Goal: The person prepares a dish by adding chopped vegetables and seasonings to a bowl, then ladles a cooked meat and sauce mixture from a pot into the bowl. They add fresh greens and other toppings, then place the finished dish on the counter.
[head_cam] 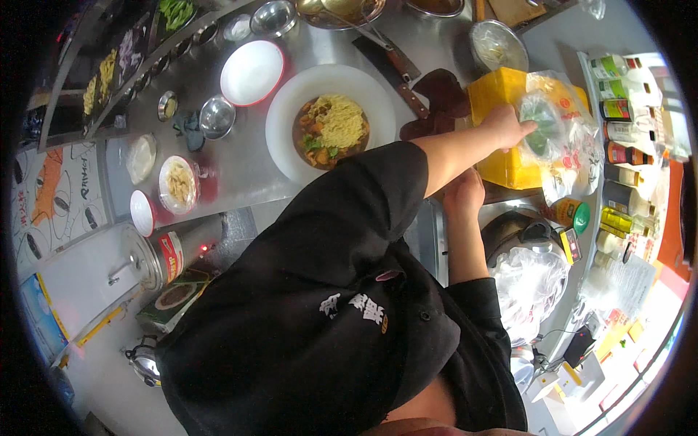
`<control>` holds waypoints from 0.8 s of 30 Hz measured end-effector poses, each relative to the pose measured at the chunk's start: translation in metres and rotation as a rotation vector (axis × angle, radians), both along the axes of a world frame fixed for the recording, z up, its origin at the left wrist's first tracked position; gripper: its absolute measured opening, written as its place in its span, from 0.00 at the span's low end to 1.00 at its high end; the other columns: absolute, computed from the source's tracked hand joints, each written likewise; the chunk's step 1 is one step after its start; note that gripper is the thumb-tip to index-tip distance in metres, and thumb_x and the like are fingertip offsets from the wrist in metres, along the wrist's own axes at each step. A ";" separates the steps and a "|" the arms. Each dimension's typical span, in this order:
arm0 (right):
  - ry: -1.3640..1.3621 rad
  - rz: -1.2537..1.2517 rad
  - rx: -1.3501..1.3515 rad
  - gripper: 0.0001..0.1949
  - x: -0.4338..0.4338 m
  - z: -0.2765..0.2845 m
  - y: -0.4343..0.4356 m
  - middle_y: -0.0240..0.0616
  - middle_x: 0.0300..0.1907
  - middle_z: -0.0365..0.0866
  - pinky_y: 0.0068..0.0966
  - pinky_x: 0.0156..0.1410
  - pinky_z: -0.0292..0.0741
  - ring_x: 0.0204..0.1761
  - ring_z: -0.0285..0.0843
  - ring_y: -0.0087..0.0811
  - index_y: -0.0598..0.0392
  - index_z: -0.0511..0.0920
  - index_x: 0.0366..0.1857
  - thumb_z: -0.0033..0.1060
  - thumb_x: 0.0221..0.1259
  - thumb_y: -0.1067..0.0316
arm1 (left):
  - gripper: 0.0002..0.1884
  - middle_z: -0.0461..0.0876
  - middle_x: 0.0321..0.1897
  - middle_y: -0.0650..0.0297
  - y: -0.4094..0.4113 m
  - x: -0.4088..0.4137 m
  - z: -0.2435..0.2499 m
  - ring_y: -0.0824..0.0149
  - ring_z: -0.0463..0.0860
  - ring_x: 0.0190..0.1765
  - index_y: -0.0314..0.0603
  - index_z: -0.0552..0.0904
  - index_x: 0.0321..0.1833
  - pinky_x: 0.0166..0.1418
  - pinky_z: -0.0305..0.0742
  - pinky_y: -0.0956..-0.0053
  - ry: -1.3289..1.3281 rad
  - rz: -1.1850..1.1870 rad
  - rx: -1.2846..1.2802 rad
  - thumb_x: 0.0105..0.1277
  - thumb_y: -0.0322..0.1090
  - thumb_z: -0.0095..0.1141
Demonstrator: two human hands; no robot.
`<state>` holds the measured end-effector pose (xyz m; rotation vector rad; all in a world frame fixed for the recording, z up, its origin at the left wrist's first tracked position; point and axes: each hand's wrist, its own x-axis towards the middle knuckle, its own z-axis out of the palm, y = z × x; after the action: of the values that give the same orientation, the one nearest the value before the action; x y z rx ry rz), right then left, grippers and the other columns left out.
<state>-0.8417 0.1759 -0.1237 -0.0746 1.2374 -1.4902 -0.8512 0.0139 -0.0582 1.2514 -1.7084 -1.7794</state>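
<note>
My left hand (504,128) reaches across to the right. One digit extends onto clear plastic over a bowl of green leaves (539,128), at the side of a yellow box (493,95); whether it grips the plastic is unclear. My right hand (464,193) is curled close below the left forearm, beside the box's near corner; its palm and anything in it are hidden. Left of both hands, a wide-rimmed white plate (281,136) holds stew with noodles (341,122) and green herbs. Dark reddish-brown cloths or mitts (439,95) lie between this plate and the box.
A cleaver (381,62) and another wooden-handled tool lie behind the plate. On the steel counter (240,158) are an empty white bowl (252,72), a steel bowl (217,117) and a wrapped bowl of food (179,184). A large lidded pot (510,231) and bottles (627,155) stand at right.
</note>
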 end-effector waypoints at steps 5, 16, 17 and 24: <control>0.250 0.185 0.142 0.09 0.063 0.005 0.006 0.33 0.34 0.81 0.27 0.36 0.75 0.33 0.78 0.29 0.54 0.80 0.42 0.54 0.71 0.62 | 0.13 0.80 0.22 0.64 0.064 0.145 0.000 0.69 0.80 0.25 0.39 0.80 0.39 0.30 0.76 0.69 0.289 0.028 -0.092 0.78 0.42 0.54; 0.460 0.417 0.053 0.14 0.158 0.002 -0.086 0.38 0.27 0.82 0.27 0.28 0.78 0.23 0.81 0.29 0.62 0.78 0.36 0.57 0.75 0.60 | 0.12 0.72 0.19 0.64 0.184 0.505 -0.106 0.68 0.71 0.16 0.39 0.75 0.38 0.19 0.63 0.71 0.004 0.734 0.449 0.77 0.40 0.54; 0.571 0.479 -0.057 0.10 0.160 0.016 -0.105 0.36 0.26 0.81 0.26 0.27 0.77 0.22 0.80 0.28 0.61 0.79 0.35 0.58 0.75 0.65 | 0.12 0.72 0.20 0.64 0.185 0.512 -0.102 0.68 0.71 0.17 0.40 0.74 0.38 0.19 0.63 0.72 0.000 0.776 0.448 0.77 0.40 0.54; 1.601 0.437 -0.645 0.18 0.196 0.145 -0.308 0.46 0.44 0.84 0.35 0.49 0.79 0.41 0.83 0.39 0.60 0.80 0.49 0.72 0.61 0.60 | 0.12 0.78 0.20 0.62 0.189 0.512 -0.092 0.70 0.76 0.18 0.37 0.76 0.37 0.20 0.68 0.75 0.110 0.842 0.346 0.74 0.38 0.57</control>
<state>-0.6456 -0.1322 0.0212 -2.1355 1.6031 -1.2321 -0.3391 0.2030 -0.1506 1.6401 -0.6329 -1.5709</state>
